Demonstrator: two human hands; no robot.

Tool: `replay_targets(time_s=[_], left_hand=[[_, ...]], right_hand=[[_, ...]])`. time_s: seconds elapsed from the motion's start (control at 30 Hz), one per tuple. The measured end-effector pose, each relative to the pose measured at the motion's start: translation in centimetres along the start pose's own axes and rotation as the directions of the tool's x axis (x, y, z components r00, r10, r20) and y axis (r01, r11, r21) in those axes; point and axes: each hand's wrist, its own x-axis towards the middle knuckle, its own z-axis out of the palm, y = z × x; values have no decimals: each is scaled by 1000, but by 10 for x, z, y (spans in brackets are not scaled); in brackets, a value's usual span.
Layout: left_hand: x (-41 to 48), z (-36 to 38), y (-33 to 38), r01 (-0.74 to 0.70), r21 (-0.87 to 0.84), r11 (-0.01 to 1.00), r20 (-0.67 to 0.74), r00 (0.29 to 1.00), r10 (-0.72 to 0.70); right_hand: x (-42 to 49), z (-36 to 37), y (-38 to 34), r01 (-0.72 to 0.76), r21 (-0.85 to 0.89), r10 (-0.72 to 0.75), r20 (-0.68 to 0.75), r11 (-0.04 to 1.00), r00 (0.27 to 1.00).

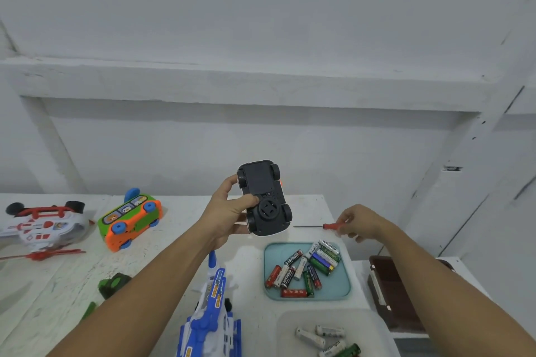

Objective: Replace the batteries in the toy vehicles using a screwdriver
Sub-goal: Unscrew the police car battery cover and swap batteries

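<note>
Beyond the fingers (pixel 229 184) rises a white painted wall (pixel 261 9), crossed above them by a thick horizontal ledge (pixel 232 81) with slanted braces (pixel 49 139) running down from it on either side. Below the fingers spreads a scuffed white table (pixel 179 211), and low to their right a dark brown case (pixel 380 284) sits on a lower white surface. The light is soft, even and greyish.

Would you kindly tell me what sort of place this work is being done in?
Likely a plain workroom corner: a scuffed white table against bare white walls, plus a toy car, a teal tray of batteries and a red screwdriver.
</note>
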Motion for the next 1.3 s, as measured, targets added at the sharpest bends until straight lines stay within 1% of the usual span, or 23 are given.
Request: replay_targets(time_s=[0.03, 0.1, 0.17, 0.23, 0.3, 0.33, 0.37, 0.4, 0.47, 0.53, 0.6, 0.63, 0.7, 0.8, 0.97, 1.3], left_hand=[[-1, 1, 0, 0, -10, 1000, -5, 1000, 0], [-2, 1, 1, 1, -27, 1000, -18, 1000, -1], [-4, 2, 2, -2, -40, 999, -30, 1000, 1], [-6, 3, 3, -5, -47, 999, -41, 999, 3], [-8, 5, 4, -6, -56, 998, -52, 999, 3], [-8, 5, 4, -7, -60, 998, -59, 998, 3], [-9, 6, 4, -6, -68, 998, -66, 998, 2], [-10, 6, 4, -4, -77, 997, -76, 997, -2], [-11, 6, 4, -1, -98, 995, -92, 996, -8], [-13, 5, 4, 3, -112, 994, -101, 995, -15], [-15, 5, 4, 7, -124, 992, -104, 994, -20], [-15, 4, 4, 8, -127, 992, -107, 994, -21], [-17, 3, 5, 6, -128, 992, -110, 994, -21], [-19, 3, 8, 0, -131, 991, -115, 993, -15], [-21, 3, 8, -2, -141, 990, -125, 992, -16], [-21, 6, 7, 8, -168, 986, -129, 991, -30]], right_hand=[[-3, -5, -4, 30, 64, -28, -27, 997, 999], [-11, -17, -16, 107, 250, -85, -96, 962, 992], [-23, -29, -34, 215, 423, -152, -178, 880, 972], [-37, -39, -55, 327, 611, -209, -257, 721, 943], [-51, -47, -78, 410, 754, -253, -324, 514, 912], [-59, -49, -89, 445, 787, -277, -355, 427, 893], [-67, -51, -100, 485, 793, -298, -393, 368, 870], [-74, -51, -110, 532, 778, -315, -440, 333, 841], [-89, -49, -126, 636, 702, -341, -541, 321, 769], [-102, -44, -140, 722, 595, -397, -603, 354, 692], [-110, -37, -150, 770, 486, -473, -608, 413, 637], [-112, -33, -154, 779, 445, -502, -596, 442, 626], [-112, -23, -159, 781, 401, -539, -568, 480, 623], [-110, -9, -163, 779, 366, -577, -526, 509, 625], [-109, 7, -166, 805, 312, -653, -472, 505, 593], [-108, 15, -167, 809, 255, -681, -442, 530, 584]])
